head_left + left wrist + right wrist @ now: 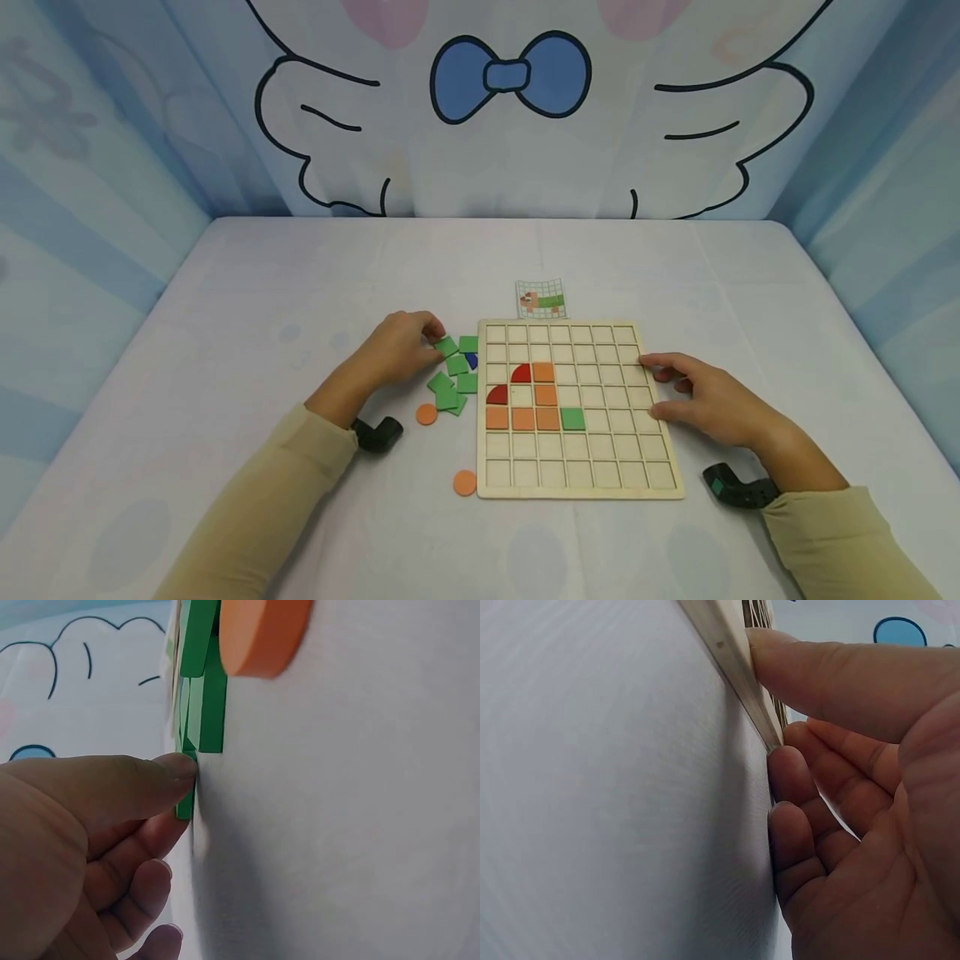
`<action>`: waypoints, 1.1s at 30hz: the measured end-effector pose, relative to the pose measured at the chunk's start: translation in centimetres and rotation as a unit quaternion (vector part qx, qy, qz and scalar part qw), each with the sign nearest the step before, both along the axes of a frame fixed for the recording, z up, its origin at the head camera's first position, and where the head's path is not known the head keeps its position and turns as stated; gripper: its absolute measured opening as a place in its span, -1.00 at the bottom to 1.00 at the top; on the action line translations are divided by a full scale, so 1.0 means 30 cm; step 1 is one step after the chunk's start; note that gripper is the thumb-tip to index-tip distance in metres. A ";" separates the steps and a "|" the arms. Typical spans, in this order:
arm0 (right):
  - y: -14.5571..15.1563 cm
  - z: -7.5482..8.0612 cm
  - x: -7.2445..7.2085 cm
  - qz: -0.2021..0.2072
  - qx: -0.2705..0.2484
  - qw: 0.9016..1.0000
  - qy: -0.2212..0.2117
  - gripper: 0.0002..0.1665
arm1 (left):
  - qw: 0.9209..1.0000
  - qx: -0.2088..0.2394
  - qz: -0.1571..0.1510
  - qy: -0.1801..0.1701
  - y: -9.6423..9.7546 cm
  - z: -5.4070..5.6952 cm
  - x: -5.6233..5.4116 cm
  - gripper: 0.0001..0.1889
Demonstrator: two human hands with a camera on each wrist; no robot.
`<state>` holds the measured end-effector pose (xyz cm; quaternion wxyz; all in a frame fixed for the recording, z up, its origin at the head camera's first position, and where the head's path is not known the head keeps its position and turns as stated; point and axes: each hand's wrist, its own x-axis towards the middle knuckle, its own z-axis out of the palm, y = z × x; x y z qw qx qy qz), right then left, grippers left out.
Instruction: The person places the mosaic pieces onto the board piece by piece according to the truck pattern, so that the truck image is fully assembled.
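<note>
- The table (375, 275), under a pale cloth, fills the middle and bottom of the frame.
- The board (603, 447), right of centre, looks stiff, light and wooden; its rim seems the best hold. Its shallow cells hold orange squares (522, 418), two red quarter-rounds (521, 374) and a single green square (572, 419).
- The right hand (712, 404), at right, has its fingers relaxed and a little curled, thumb and forefinger touching the board's right rim.
- The left hand (405, 346), left of centre, pinches a green tile (185, 799) between thumb and forefinger; the hand hides part of the grip, so a second finger may be helping.
- The card (542, 300), above the board, shows a gridded picture.
- That held tile sits at the top of the green pile (446, 398), left of the board. It should be light, rigid, hard to break and perhaps slightly slick; its thin side edges suit a fingertip pinch.
- Two orange discs (464, 482) lie left of the board, low in the frame.
- A blue piece (472, 360) shows partly among the green.
</note>
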<state>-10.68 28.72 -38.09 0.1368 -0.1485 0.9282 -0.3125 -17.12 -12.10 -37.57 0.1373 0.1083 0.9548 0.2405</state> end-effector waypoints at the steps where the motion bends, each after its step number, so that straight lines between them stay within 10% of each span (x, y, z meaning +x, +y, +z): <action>1: 0.000 0.001 0.001 0.000 0.001 1.000 0.000 -0.20 | 1.000 0.000 0.001 -0.001 0.001 0.000 0.001 -0.71; 33: 0.001 -0.001 0.003 -0.003 -0.001 1.000 0.000 -0.21 | 1.000 0.003 -0.023 0.011 0.036 0.066 0.022 -0.66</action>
